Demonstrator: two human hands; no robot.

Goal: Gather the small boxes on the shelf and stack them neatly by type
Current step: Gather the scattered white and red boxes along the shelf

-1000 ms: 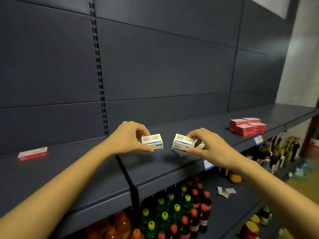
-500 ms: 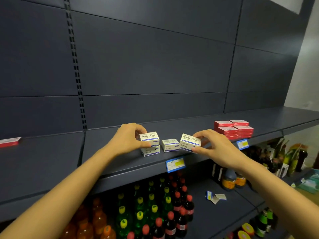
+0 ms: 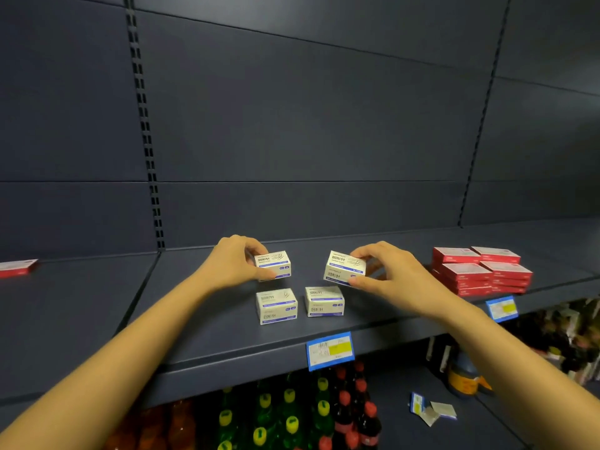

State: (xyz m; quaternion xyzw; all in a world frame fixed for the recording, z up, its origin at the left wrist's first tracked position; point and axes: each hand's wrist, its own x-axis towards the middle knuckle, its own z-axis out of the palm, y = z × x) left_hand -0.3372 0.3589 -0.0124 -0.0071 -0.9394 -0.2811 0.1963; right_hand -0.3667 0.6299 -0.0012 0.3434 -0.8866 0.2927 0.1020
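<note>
Dark shelf [image 3: 227, 345] ahead: two resting boxes [image 3: 276, 306] sit side by side just behind the blue price tag [image 3: 330, 350]. Farther back, up-left of the tag, your left hand [image 3: 233, 263] pinches a white box [image 3: 275, 265]; up-right, your right hand [image 3: 386, 277] clamps a tilted box [image 3: 344, 267].

The left hand [image 3: 233, 261] and right hand [image 3: 386, 274] are bare, and both slim forearms [image 3: 146, 332] are bare to the picture's edge.

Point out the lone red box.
In the head view, the lone red box lies at the far left of the shelf, well apart from the left hand.
</note>
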